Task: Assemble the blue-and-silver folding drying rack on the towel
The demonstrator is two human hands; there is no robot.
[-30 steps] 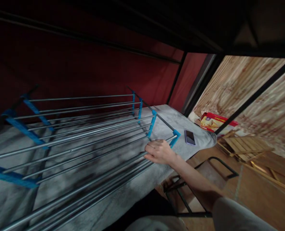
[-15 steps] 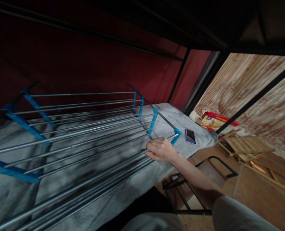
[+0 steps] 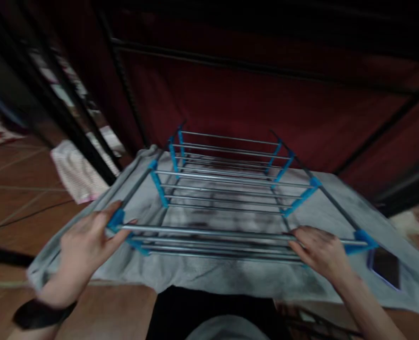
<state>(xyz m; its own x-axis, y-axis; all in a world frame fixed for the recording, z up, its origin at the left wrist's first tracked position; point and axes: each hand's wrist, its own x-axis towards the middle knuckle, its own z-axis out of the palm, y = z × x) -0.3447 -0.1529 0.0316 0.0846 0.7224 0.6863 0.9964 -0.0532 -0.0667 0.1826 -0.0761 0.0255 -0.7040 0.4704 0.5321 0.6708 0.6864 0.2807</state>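
Observation:
A rack of grey metal rods (image 3: 209, 178) joined by blue plastic brackets (image 3: 158, 184) lies on a rumpled grey cloth (image 3: 337, 189). My left hand (image 3: 89, 241) grips its near left corner, the thumb lying against the end of the front rod and the fingers at the blue bracket. Closed around the front rod, near its right end, is my right hand (image 3: 319, 248); its fingertips are partly hidden. Just right of the near right bracket, a phone (image 3: 384, 267) with a purple edge rests on the cloth.
Behind the rack hangs a dark red curtain-like surface (image 3: 223, 99) crossed by dark bars. Black posts (image 3: 67, 113) stand at the left, beside a striped cloth (image 3: 78, 172) over brown floor tiles (image 3: 14, 203). Part of a dark metal frame (image 3: 312, 321) shows below right.
My view has swung left, bringing the whole rack and my left hand into sight. My left hand now holds the near left corner; my right hand stays on the front rod.

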